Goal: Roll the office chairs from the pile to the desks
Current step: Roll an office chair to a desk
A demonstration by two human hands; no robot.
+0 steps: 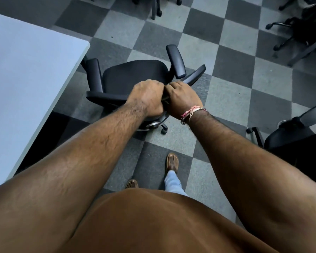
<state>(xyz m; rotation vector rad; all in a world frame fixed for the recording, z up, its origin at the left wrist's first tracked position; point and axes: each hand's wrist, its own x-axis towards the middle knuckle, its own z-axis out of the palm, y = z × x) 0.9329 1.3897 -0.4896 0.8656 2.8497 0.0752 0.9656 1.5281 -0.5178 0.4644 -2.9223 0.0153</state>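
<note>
A black office chair [135, 73] with two armrests stands on the checkered carpet just right of a pale desk [26, 70]. Seen from above, its curved backrest top runs across the middle of the view. My left hand [148, 97] grips the top edge of the backrest, and my right hand [182, 99] grips the same edge right beside it, knuckles almost touching. The chair's chrome base and one caster [163, 131] show below my hands. The left armrest sits close to the desk's corner.
Another black chair [295, 139] stands at the right edge. More chair bases and casters [281, 24] crowd the far right and top [156, 8]. Grey checkered carpet [235, 88] lies open ahead and to the right. My sandaled feet [171, 161] are behind the chair.
</note>
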